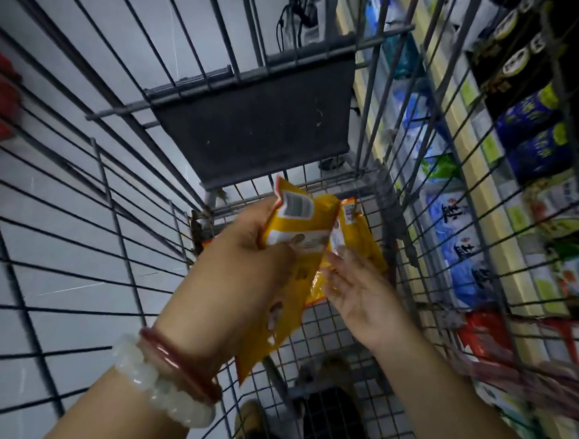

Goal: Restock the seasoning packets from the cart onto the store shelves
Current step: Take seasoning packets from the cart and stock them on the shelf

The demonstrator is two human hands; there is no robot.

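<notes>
Several yellow seasoning packets (298,226) clutched in left hand (247,230) grip above cart (326,325) floor; more just beyond right hand (361,290), fingers spread, empty. Slide under loose packets, pinch flat, gather into stack.

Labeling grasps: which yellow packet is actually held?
The packet with the grey label, gripped by the left hand. The others lie on the cart floor.

A bunch of yellow seasoning packets (301,226) stands upright over the wire cart (122,190), white label panels showing; more yellow packets (357,236) lie flat on the cart's mesh floor at its far end; to the right, store shelves (478,182) carry blue, white and green packets.
</notes>
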